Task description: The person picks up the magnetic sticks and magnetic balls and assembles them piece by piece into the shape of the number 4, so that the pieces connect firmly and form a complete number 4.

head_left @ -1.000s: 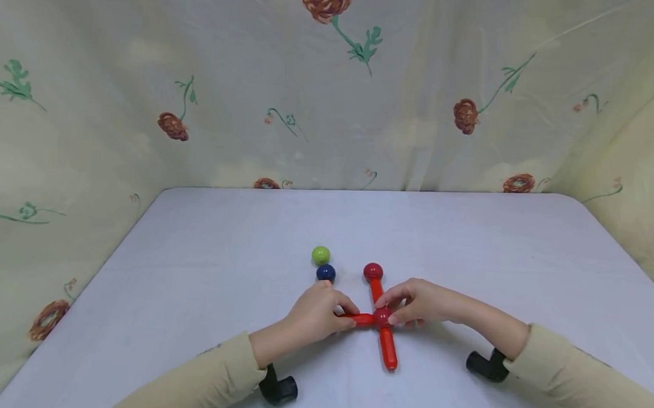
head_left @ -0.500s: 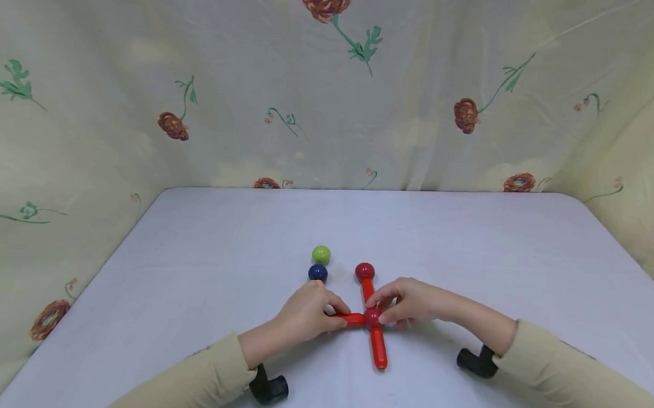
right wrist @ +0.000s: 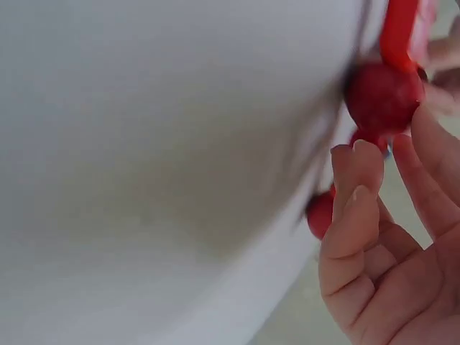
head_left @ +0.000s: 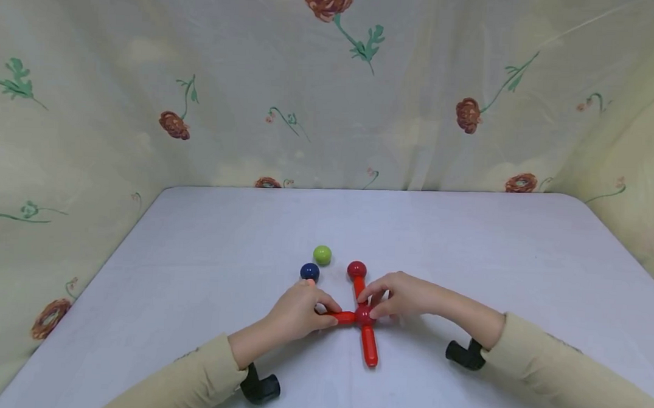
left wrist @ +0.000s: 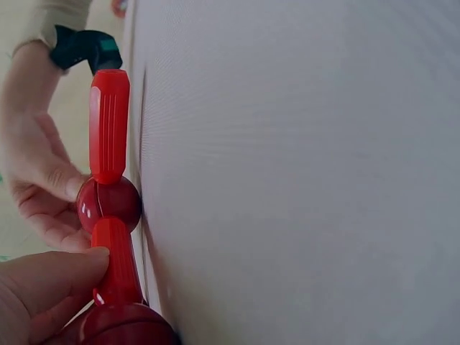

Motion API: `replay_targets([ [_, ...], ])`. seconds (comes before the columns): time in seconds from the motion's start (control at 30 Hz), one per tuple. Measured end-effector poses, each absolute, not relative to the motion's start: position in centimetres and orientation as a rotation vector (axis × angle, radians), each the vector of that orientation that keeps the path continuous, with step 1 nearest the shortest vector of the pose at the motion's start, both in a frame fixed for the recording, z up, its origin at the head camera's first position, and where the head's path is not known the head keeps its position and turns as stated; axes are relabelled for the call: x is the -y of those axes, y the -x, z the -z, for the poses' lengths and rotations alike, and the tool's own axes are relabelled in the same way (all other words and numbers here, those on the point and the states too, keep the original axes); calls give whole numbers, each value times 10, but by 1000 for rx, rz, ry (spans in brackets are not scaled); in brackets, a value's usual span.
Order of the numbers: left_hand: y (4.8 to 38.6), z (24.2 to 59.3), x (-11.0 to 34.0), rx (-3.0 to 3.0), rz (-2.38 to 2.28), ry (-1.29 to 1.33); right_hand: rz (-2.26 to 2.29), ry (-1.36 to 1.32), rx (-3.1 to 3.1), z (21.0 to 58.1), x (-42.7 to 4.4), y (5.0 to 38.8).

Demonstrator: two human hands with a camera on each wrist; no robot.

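Observation:
Several red rods and dark red balls are joined into a cross-like piece on the table. My left hand point(head_left: 296, 312) pinches the left rod point(head_left: 344, 318) between thumb and fingers. That rod's outer end is hidden by the hand in the head view; the left wrist view shows a red end ball point(left wrist: 126, 327) there. My right hand point(head_left: 402, 294) pinches the middle ball point(head_left: 363, 316). The far rod point(head_left: 359, 286) carries another red ball point(head_left: 357, 269), and the near rod point(head_left: 369, 347) points toward me with a bare end. A blue ball point(head_left: 310, 271) lies right behind my left hand.
A green ball point(head_left: 322, 255) lies behind and right of the blue one. The white-covered table point(head_left: 468, 234) ends at a flowered curtain point(head_left: 408, 110) at the back and sides. Each wrist wears a black camera mount, such as the left one point(head_left: 260, 388).
Both hands have slid left together, and the red piece has moved left with them. The blue ball has shifted left too, away from the green ball, which stays in place.

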State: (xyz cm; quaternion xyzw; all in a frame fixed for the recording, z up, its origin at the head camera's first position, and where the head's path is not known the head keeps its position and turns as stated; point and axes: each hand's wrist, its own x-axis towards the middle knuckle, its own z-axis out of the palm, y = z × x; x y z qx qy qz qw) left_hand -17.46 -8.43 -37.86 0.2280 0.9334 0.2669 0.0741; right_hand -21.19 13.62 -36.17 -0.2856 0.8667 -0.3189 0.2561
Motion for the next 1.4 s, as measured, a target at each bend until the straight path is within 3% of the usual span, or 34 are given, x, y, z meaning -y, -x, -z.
replay_targets([
  [0.37, 175, 376, 84, -2808, -762, -735, 857, 850, -2610, 349, -122, 251],
  [0.87, 175, 376, 63, -2829, -642, -959, 767, 969, -2628, 360, -88, 290],
  [1.4, 176, 376, 56, -2769, -568, -1024, 751, 1005, -2523, 363, -70, 297],
])
